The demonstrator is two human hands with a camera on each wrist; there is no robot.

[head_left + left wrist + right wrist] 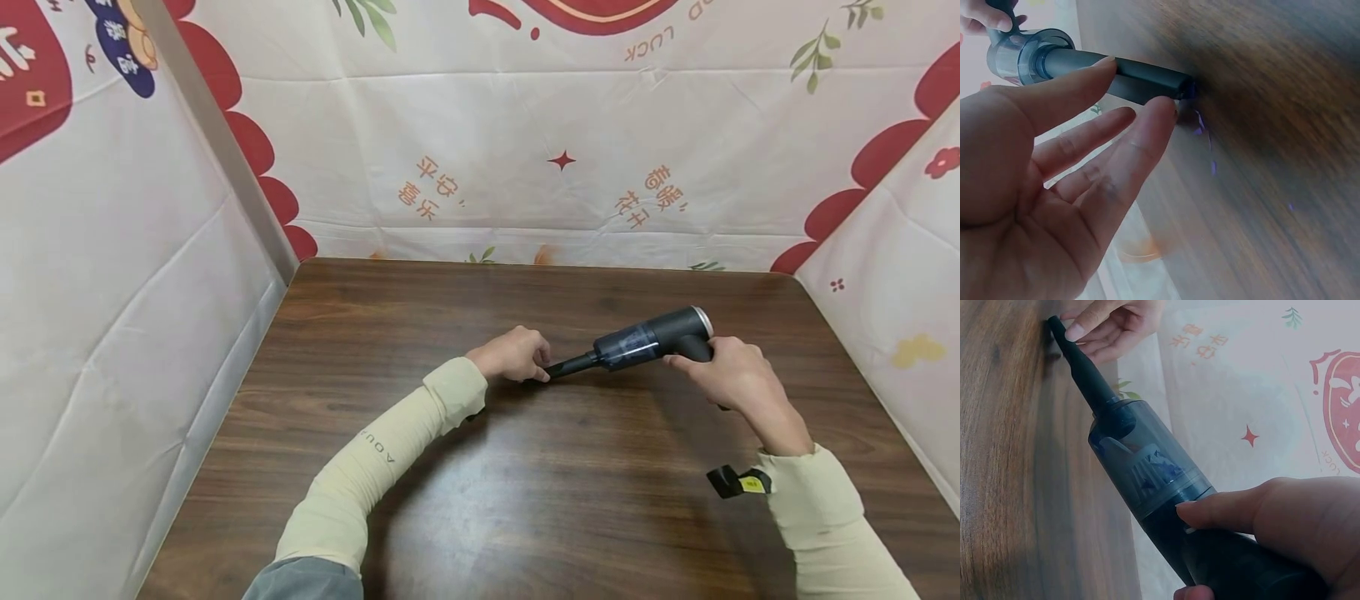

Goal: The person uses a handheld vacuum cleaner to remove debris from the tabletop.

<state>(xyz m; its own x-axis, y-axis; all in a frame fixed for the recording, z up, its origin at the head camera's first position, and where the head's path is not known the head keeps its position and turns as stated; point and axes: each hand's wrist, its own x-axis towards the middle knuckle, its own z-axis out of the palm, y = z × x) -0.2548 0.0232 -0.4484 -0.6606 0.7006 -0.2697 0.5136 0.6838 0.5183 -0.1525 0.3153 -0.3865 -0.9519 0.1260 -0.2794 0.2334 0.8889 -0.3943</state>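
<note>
A black handheld vacuum cleaner with a clear dust cup and a slim nozzle is held tilted over the table, its nozzle low at the wood. My right hand grips its handle, the thumb lying along the black body in the right wrist view. With thumb and fingertips my left hand holds the nozzle near its mouth. Thin purple shreds lie on the wood by the nozzle mouth, where a purple bit shows. Inside the dust cup are a pale ribbed filter and purple scraps.
The brown wood-grain table lies under both hands. Behind it hangs a white printed cloth, with more cloth at the left and right. A small black device sits on the right wrist.
</note>
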